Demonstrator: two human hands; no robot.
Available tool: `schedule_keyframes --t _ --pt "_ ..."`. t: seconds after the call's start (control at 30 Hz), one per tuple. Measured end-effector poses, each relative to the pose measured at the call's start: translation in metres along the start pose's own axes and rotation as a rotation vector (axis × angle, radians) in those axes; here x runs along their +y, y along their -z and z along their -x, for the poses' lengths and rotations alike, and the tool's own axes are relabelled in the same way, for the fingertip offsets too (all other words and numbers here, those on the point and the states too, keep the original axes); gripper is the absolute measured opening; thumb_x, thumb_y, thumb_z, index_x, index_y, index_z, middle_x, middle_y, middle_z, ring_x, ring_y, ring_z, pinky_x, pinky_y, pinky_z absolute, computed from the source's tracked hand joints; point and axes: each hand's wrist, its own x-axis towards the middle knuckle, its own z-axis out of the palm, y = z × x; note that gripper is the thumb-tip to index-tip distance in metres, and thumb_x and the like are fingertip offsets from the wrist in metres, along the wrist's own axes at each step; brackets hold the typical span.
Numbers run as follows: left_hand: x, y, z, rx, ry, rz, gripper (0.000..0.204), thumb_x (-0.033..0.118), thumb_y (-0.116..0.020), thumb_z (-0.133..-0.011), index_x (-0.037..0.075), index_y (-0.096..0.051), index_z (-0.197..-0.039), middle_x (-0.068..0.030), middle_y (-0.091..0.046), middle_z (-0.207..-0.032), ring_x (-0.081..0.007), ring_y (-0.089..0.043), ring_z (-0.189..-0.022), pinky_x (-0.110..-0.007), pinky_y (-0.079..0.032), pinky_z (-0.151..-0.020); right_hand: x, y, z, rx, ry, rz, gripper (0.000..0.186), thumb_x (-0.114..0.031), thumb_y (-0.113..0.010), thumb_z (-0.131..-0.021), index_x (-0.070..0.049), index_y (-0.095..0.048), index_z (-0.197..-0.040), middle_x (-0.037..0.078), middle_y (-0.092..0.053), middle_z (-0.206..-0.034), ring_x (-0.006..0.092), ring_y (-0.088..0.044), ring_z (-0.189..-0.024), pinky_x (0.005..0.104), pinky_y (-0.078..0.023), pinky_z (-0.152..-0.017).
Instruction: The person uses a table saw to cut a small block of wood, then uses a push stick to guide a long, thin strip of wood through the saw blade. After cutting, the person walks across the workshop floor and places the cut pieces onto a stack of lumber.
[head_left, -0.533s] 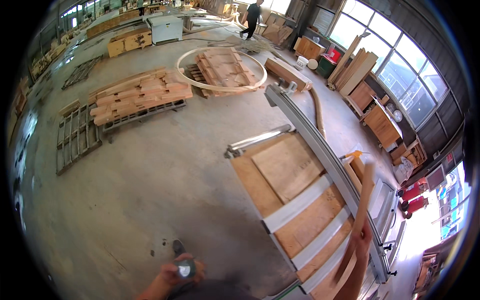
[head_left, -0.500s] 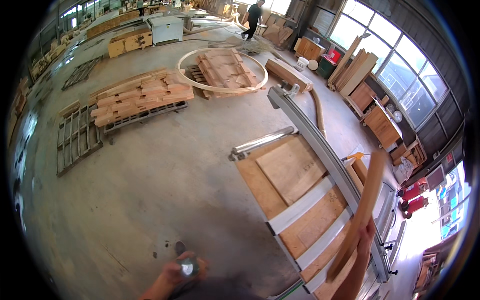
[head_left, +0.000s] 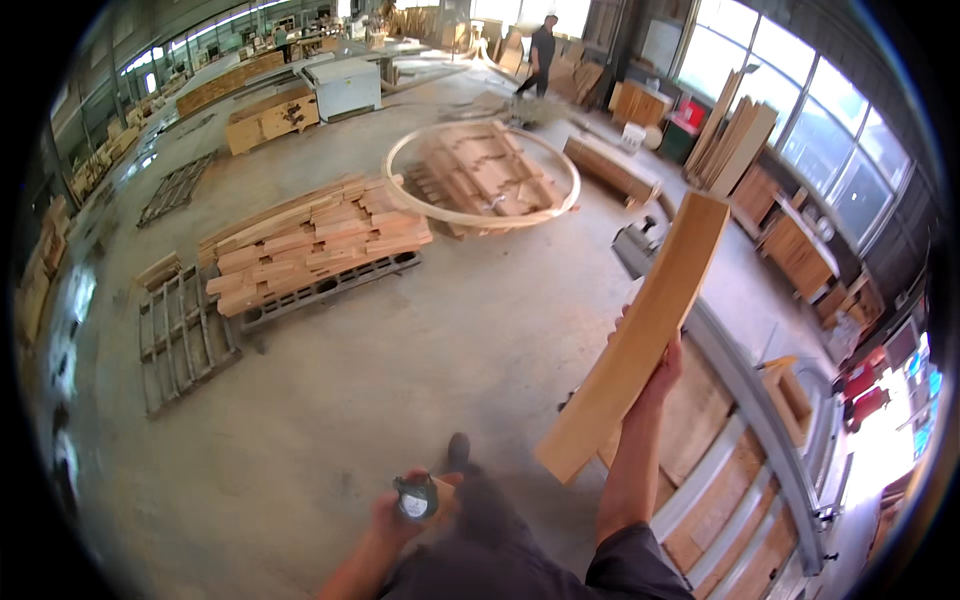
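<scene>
A long, slightly curved wooden board (head_left: pixel 640 345) is raised and tilted in front of me. My right hand (head_left: pixel 655 375) grips it from beneath and along its right edge; some fingertips show past its far left edge. Low in the middle, my left hand (head_left: pixel 400 510) is wrapped round a small dark green object with a shiny round face (head_left: pixel 414 500); its exact kind cannot be made out. The board partly hides the saw table (head_left: pixel 705 425) with its long metal fence (head_left: pixel 765 430) on my right.
A stack of wooden planks (head_left: pixel 320 240) lies on a pallet to the left. Farther off, a large wooden ring (head_left: pixel 480 222) surrounds stacked wooden parts (head_left: pixel 490 170). A slatted metal rack (head_left: pixel 185 335) stands at the left. A person (head_left: pixel 541 58) walks at the back.
My right hand has brought the board left and up, away from above the saw table. The view has shifted right relative to my body, and both feet and legs show more.
</scene>
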Motion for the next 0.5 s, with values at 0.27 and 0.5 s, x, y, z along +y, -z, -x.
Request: schedule_keyframes --t 0.27,0.5 --pt "0.153 0.044 -0.141 0.077 -0.023 -0.03 0.073 0.041 -0.073 -0.085 0.033 -0.045 -0.151 -0.0272 -0.031 -0.158 -0.047 -0.052 -0.127 -0.055 -0.052 -0.094 0.177 0.064 -0.185 0.145 -0.186 0.179 0.07 -0.047 -0.065 -0.084 0.004 -0.057 -0.13 0.015 -0.068 -0.109 0.0245 -0.068 -0.093 0.0368 -0.057 -0.079" --pt "0.227 0.039 -0.336 0.329 0.034 0.014 0.089 0.044 -0.075 -0.08 0.017 -0.035 -0.155 -0.0242 -0.031 -0.158 -0.0391 -0.053 -0.129 -0.052 -0.05 -0.103 0.244 0.119 -0.359 0.292 -0.211 0.128 0.056 -0.043 -0.067 -0.089 -0.001 -0.056 -0.124 0.01 -0.065 -0.107 0.0197 -0.064 -0.091 0.0348 -0.054 -0.08"
